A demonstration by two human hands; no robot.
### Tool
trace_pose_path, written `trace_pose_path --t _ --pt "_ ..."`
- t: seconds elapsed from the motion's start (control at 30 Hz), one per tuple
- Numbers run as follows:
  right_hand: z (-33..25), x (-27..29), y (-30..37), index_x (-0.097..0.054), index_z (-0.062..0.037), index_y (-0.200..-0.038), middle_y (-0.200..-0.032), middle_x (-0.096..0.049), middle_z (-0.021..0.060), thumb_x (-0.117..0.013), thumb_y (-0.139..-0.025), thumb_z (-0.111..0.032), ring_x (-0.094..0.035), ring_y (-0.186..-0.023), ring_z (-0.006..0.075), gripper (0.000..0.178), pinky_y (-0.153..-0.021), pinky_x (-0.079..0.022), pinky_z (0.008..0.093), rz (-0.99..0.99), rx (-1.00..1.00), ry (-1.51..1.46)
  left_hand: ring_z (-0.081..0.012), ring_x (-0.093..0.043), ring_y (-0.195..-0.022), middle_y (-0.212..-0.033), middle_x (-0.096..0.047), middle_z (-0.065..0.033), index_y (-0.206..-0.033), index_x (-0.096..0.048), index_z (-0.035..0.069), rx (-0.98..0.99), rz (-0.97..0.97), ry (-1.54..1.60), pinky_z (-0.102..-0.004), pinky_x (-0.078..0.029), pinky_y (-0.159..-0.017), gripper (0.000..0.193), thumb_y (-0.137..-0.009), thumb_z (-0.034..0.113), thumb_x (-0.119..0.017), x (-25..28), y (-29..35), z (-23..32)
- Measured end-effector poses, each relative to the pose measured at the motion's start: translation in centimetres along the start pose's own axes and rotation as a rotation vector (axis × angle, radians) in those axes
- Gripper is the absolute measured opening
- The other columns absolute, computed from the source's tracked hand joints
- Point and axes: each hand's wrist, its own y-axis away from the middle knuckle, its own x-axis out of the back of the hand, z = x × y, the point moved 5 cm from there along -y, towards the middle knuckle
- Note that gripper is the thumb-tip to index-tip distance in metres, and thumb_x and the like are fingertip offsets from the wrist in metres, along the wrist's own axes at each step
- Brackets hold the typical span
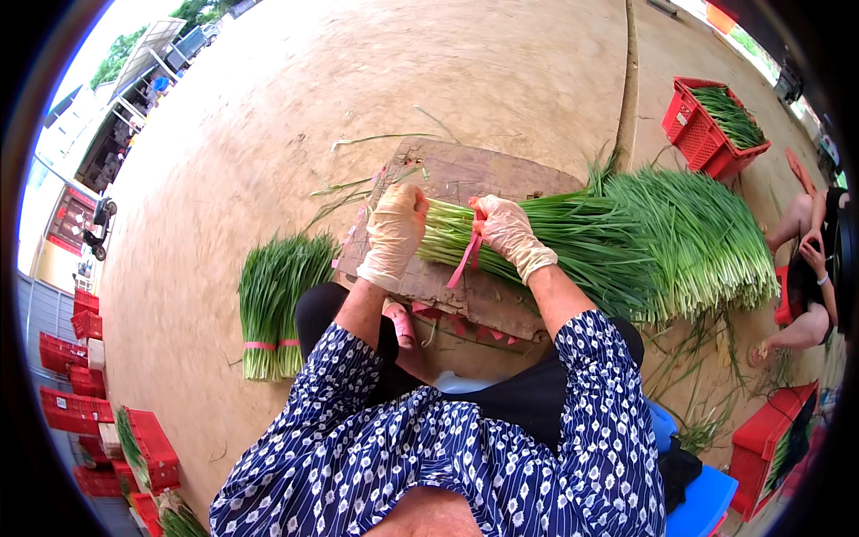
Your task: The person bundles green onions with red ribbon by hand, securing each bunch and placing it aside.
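Observation:
A thick bundle of garlic chives (573, 234) lies across a worn wooden board (488, 170) in front of me, pale stem ends to the left. Pink tape (463, 262) goes round its stems, with a loose end hanging toward me. My right hand (512, 234), in a thin pale glove, is closed on the tape at the top of the bundle. Also gloved, my left hand (395, 234) is closed at the stem ends; what its fingers pinch is hidden. A large heap of loose chives (698, 234) adjoins the board's right side.
Left of the board stand tied chive bundles (276, 300) with pink bands. A red crate of chives (707, 134) sits at the far right, near a seated person (810, 259). Another red crate (756, 447) and a blue stool (702, 503) are at lower right; red crates (72, 410) line the left.

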Motion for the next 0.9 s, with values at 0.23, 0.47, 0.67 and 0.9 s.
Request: trace_pose_path --t 0.23,0.47,0.67,0.9 --pt "0.5 -0.1 0.0 -0.068 -0.0073 -0.11 -0.079 -0.067 0.0142 -0.074 -0.077 -0.011 -0.065 -0.073 0.0295 0.034 -0.067 -0.05 0.0385 0.061 0.069 -0.024 -0.0376 -0.069 -0.086 -0.091 -0.07 -0.0189 -0.089 -0.071 0.007 0.126 -0.378 -0.175 -0.0471 -0.055 -0.073 0.026 -0.087 0.033 -0.067 -5.7 -0.2 2.7" --pt "0.8 0.4 0.0 -0.069 -0.0075 -0.106 -0.09 -0.069 0.0173 -0.074 -0.075 -0.015 -0.066 -0.086 0.0372 0.032 -0.073 -0.051 0.045 0.047 -0.018 -0.067 -0.0255 -0.066 -0.069 -0.073 -0.069 -0.0152 -0.087 -0.07 0.005 0.399 -0.182 0.072 -0.0398 -0.051 -0.065 0.023 -0.086 0.028 -0.073 -2.1 -2.1 -2.3" --pt "-1.0 -0.2 0.6 -0.066 -0.0085 -0.108 -0.087 -0.066 0.0125 -0.072 -0.076 -0.013 -0.064 -0.085 0.034 0.033 -0.079 -0.05 0.0427 0.084 0.186 0.047 -0.0309 -0.07 -0.074 -0.082 -0.072 -0.0182 -0.09 -0.073 0.002 0.575 -0.32 0.258 -0.0407 -0.054 -0.071 0.032 -0.08 0.033 -0.077 -4.3 -0.5 -8.3" --pt "-1.2 0.0 2.6 -0.061 -0.0076 -0.091 -0.094 -0.065 0.0089 -0.069 -0.076 -0.01 -0.062 -0.093 0.0305 0.017 -0.099 -0.042 0.0526 0.126 0.234 0.066 -0.0305 -0.071 -0.083 -0.085 -0.072 -0.0198 -0.088 -0.071 0.001 0.665 -0.356 0.28 -0.0414 -0.054 -0.076 0.032 -0.079 0.031 -0.077 -5.5 2.9 -7.4"
